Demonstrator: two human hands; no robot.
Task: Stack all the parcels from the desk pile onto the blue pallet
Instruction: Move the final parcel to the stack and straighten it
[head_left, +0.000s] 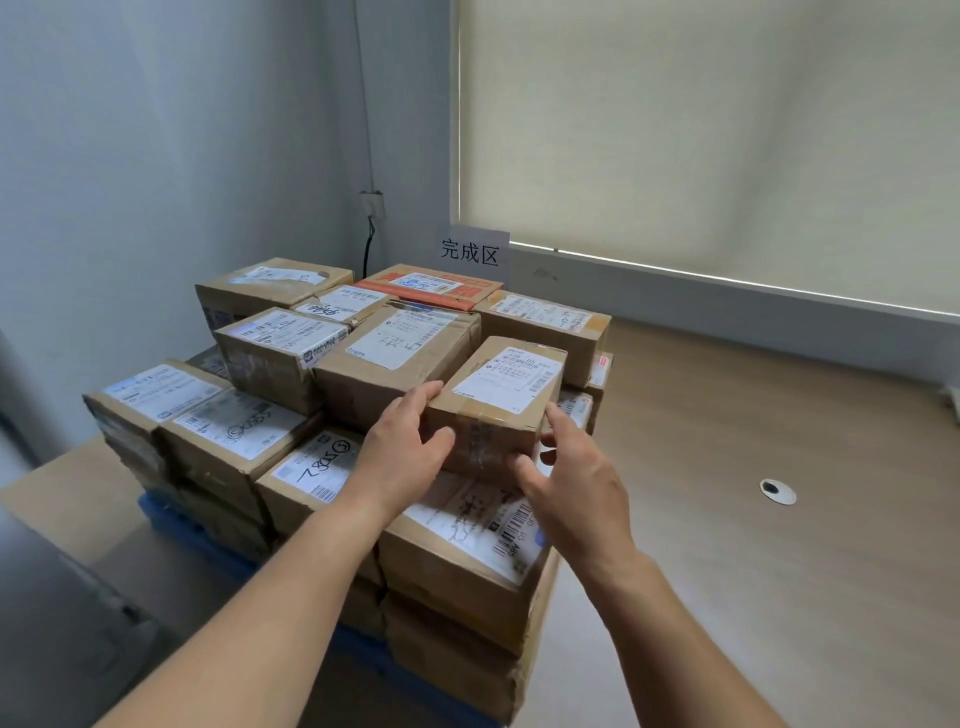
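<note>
**Small parcel flanked by both hands on top of the pallet stack**

In the head view, the small parcel (498, 400) is seen resting on the top layer of the stack on the blue pallet (166, 519), at the near right, on a larger labelled parcel (467, 525). Its long axis runs away from the person, so its short end is turned toward the hands. The left hand (410, 441) is laid against the near left corner, fingers almost straight along the upper edge and thumb on the end face. The right hand (576, 483) is spread and relaxed at the near right corner, just beside the cardboard; contact cannot be made out. The left hand is judged the nearer. A neighbouring parcel (384, 358) lies close on the left, so any squaring-up would probably be made along the long axis.
</note>
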